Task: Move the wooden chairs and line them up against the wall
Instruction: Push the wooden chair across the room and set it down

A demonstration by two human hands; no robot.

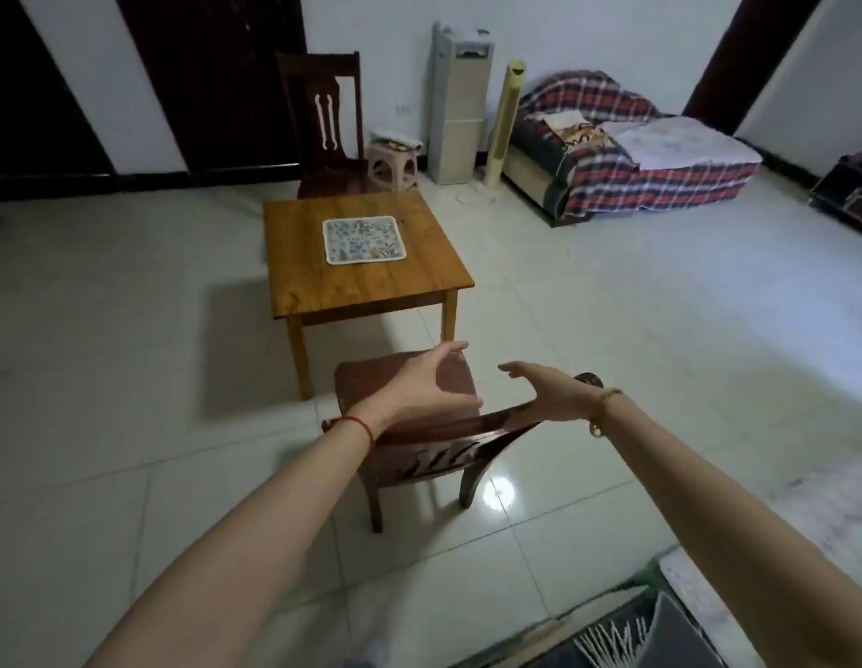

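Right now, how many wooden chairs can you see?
2. The near chair stands on this side of the wooden table, under both open hands. The far chair stands beyond the table, by the back wall. Others may be out of frame.

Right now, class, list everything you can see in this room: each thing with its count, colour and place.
wooden chairs: two, dark brown; near chair under the hands, far chair behind the table
table: one, honey-brown, centre
mat: one, floral blue-white, on table
plastic stool: one, pinkish, by far wall
tower fan: one, pale yellow, beside bed
bed: one, plaid cover, right
left hand: open, above the seat
right hand: open, at the backrest
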